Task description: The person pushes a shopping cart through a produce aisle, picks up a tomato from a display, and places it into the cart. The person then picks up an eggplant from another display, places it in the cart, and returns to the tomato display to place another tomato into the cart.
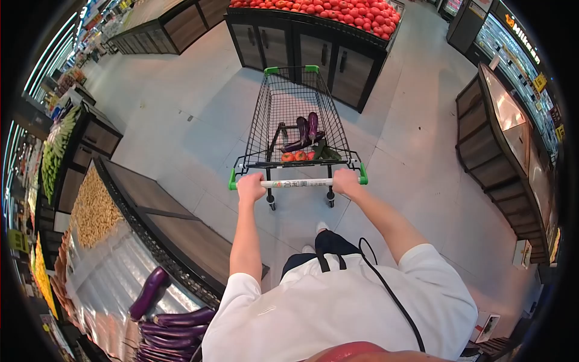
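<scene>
Both hands grip the white handlebar (301, 183) of a wire shopping cart (258, 130) with green corners. My left hand (251, 187) is wrapped round the bar's left end, my right hand (345, 181) round its right end. Inside the cart lie several purple eggplants (312, 125), a few red tomatoes (300, 156) and a dark green vegetable (327, 151) whose kind I cannot make out, all gathered toward the handle side.
Ahead stands a dark wooden stand (325, 57) heaped with tomatoes (338, 11). At left is a display with eggplants (175, 326) and peanuts (94, 208). Wooden counters (500, 151) and a lit fridge (512, 48) line the right. Tiled floor (410, 151) surrounds the cart.
</scene>
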Action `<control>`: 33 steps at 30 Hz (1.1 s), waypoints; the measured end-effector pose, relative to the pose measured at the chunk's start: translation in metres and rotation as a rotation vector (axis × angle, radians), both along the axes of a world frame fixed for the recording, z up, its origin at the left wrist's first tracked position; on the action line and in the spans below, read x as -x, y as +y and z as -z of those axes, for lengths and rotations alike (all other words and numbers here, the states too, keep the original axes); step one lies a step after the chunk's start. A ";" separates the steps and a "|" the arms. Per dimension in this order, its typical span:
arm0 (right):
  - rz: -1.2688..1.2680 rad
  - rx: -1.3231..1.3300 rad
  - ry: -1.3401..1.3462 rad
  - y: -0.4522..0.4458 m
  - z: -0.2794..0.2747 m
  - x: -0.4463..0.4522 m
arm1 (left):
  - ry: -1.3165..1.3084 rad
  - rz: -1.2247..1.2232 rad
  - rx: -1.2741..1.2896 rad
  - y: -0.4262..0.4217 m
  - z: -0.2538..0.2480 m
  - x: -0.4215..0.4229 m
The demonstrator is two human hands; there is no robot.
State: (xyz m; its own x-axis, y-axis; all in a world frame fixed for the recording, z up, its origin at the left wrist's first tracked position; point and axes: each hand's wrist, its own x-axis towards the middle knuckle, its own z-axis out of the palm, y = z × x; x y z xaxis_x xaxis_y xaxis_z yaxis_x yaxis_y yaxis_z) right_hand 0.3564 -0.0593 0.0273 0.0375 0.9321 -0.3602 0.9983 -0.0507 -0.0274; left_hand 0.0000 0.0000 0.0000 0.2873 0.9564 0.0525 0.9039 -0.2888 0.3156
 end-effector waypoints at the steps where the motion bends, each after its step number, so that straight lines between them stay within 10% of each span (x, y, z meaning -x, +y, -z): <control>1: -0.028 0.055 -0.016 -0.003 -0.011 0.005 | -0.023 -0.005 -0.033 -0.004 0.000 0.004; 16: -0.111 0.208 0.328 0.271 0.015 0.099 | 0.213 -0.125 -0.064 0.265 -0.001 0.080; 25: -0.293 0.298 0.391 0.418 0.038 0.226 | -0.099 -0.391 0.163 0.359 0.004 0.073; 33: -0.455 0.272 0.562 0.514 0.035 0.291 | -0.261 -0.651 -0.122 0.461 0.007 0.111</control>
State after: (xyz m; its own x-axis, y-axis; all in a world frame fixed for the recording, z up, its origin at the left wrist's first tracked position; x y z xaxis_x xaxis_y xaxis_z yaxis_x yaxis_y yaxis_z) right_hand 0.0657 0.4551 -0.0080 -0.5846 0.6876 -0.4306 0.7622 0.2836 -0.5819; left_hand -0.1113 0.4614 -0.0075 -0.3767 0.9125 0.1598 0.8042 0.2365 0.5453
